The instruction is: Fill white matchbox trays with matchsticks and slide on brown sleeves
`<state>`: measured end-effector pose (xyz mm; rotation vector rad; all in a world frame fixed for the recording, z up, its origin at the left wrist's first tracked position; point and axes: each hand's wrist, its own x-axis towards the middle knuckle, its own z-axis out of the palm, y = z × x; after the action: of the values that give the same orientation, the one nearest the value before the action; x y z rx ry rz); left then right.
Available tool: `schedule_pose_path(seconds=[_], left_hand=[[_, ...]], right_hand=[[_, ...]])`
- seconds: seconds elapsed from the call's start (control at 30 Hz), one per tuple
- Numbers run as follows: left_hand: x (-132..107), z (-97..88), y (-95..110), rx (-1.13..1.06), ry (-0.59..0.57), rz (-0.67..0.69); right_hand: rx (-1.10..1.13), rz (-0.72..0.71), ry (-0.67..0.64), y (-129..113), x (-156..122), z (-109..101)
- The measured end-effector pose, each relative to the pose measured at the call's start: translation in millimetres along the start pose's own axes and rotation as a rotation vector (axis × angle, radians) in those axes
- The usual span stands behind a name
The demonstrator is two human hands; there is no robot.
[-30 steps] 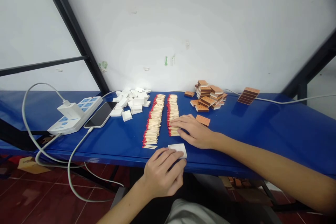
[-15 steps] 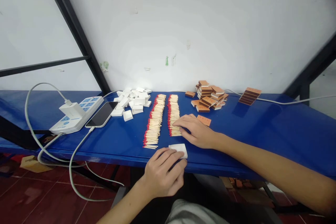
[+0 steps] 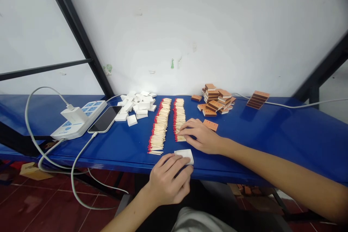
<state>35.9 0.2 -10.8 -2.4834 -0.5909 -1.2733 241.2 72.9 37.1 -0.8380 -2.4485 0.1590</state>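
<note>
Near the table's front edge, my left hand (image 3: 172, 178) has its fingers closed on a small white matchbox tray (image 3: 186, 154). My right hand (image 3: 202, 136) reaches over the near end of the right row of matches (image 3: 179, 116). Its fingers are bent, with the fingertips and thumb on the nearest matches; how many they pinch is hidden. A second row of matches (image 3: 159, 127) runs alongside on the left. All the red heads point left. Just beyond my right hand lies a flat orange matchbox sleeve (image 3: 210, 125).
White empty trays (image 3: 136, 105) are heaped at the back left. Brown matchboxes (image 3: 216, 99) are stacked at the back right. A striped brown card (image 3: 258, 100) stands farther right. On the left are a phone (image 3: 105, 119), a power strip (image 3: 78, 119) and a looping white cable (image 3: 73, 174).
My right fingertips have shifted very slightly toward the left on the nearest matches. My left hand and the white tray stay in place.
</note>
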Motion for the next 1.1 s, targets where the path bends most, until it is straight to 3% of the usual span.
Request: schedule_pose_path(seconds=[0.7,0.93,1.1], left_hand=[[-0.2,-1.0,0.6,-0.005,-0.014,-0.006],[0.0,-1.1,0.8,0.006,-0.015,-0.006],[-0.1,-0.8,0.7,0.009,-0.020,-0.004]], right_hand=[[-0.005,0.027,0.063,-6.8,1.0,-3.2],[-0.007,0.102,-0.092,-5.4,-0.4,-1.7],[0.015,0.065,-0.097,-2.9,-0.1,0.1]])
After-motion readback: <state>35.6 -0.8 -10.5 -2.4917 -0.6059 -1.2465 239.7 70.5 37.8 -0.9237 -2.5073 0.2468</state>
